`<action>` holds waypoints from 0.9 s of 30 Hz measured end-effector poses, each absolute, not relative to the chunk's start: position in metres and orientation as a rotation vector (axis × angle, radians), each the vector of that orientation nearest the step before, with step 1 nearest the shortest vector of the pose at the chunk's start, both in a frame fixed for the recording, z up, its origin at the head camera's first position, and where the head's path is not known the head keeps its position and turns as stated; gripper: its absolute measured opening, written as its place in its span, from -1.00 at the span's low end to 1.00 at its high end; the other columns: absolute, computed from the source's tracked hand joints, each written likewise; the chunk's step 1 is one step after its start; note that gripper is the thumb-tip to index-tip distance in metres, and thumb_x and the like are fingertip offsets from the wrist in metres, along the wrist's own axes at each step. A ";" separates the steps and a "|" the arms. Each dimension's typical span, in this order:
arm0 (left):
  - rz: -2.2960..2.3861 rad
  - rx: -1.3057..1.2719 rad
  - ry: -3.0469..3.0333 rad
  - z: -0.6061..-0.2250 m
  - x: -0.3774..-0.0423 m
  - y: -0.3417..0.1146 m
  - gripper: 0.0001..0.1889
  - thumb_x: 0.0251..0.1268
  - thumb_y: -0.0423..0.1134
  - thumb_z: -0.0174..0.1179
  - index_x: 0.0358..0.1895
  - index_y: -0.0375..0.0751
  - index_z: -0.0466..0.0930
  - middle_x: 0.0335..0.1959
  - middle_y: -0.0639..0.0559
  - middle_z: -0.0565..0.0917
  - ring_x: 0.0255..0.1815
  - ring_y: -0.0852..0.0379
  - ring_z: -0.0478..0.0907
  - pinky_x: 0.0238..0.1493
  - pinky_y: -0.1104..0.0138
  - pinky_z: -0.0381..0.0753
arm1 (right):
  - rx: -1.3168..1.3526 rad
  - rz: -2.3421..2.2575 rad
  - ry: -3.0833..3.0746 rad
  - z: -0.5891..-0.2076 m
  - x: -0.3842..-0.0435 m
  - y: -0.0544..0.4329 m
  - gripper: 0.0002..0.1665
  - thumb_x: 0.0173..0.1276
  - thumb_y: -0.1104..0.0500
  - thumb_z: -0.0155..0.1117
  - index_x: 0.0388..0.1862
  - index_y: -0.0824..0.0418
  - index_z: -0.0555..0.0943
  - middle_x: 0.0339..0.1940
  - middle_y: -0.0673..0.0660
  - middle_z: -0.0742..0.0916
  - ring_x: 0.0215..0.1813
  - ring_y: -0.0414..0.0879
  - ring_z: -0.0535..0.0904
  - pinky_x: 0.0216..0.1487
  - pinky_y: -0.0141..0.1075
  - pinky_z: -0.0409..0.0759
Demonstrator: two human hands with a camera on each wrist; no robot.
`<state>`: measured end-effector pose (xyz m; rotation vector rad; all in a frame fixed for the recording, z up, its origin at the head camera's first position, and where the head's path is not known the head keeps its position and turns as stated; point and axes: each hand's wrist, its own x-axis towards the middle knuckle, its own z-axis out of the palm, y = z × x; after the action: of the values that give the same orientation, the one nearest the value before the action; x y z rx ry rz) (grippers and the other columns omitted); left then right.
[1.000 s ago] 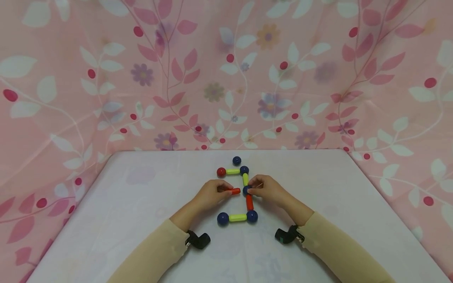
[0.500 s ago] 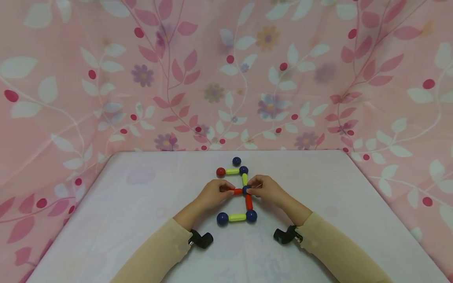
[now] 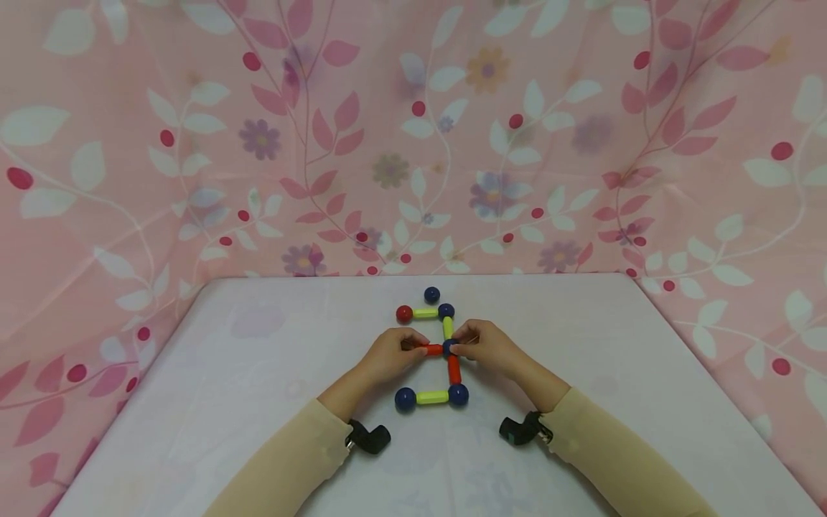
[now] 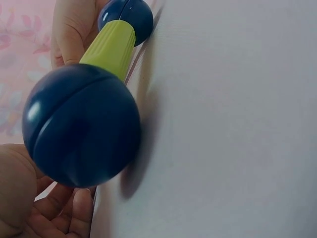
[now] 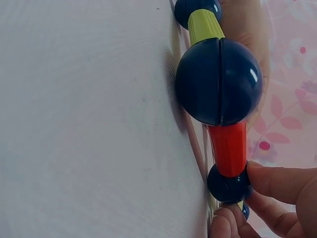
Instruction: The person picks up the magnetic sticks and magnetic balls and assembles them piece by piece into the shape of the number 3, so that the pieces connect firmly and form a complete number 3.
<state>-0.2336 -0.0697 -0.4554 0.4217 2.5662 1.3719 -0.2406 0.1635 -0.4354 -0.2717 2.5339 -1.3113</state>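
Observation:
My left hand pinches a short red rod, whose right end meets a blue ball. That ball is gripped by my right hand between thumb and fingers, as the right wrist view also shows. From it a yellow-green rod runs back to another blue ball. A second red rod leads forward to a front blue ball. The left wrist view has the front-left blue ball covering part of my hands.
At the back, a yellow-green rod joins a red ball. Behind it lies a separate blue ball. Another yellow-green rod links the two front balls. The white table ends before a pink floral cloth.
My left hand has moved slightly right, bringing the red rod from just apart into contact with the middle blue ball. Over the last half second both hands stay almost still.

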 end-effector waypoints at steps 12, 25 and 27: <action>1.377 0.379 2.553 -0.454 -0.232 -0.068 -0.85 0.40 -0.20 0.28 -0.06 -0.05 0.73 -0.25 0.14 0.67 -0.18 0.10 0.54 -0.02 0.25 0.59 | -0.276 -1.335 2.515 -0.433 -0.239 0.164 -0.77 0.34 0.20 0.41 -0.08 0.26 0.65 -0.25 0.08 0.72 -0.29 -0.07 0.59 -0.23 -0.26 0.61; 1.408 0.371 2.557 -0.439 -0.239 -0.068 -0.80 0.44 -0.19 0.23 0.00 -0.16 0.69 -0.18 0.09 0.68 -0.15 0.09 0.55 -0.08 0.28 0.62 | -0.272 -1.319 2.524 -0.435 -0.241 0.165 -0.78 0.32 0.20 0.44 -0.10 0.23 0.66 -0.25 0.07 0.71 -0.27 -0.07 0.58 -0.23 -0.28 0.60; 1.395 0.365 2.579 -0.434 -0.243 -0.067 -0.79 0.44 -0.18 0.23 0.02 -0.16 0.69 -0.18 0.08 0.67 -0.15 0.09 0.55 -0.07 0.28 0.63 | -0.273 -1.319 2.525 -0.435 -0.241 0.165 -0.79 0.32 0.21 0.43 -0.11 0.23 0.66 -0.25 0.07 0.71 -0.27 -0.06 0.58 -0.23 -0.28 0.60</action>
<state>-0.2431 -0.0671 -0.4340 0.3655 2.5786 1.3953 -0.2412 0.1654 -0.4355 -0.2727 2.5253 -1.3194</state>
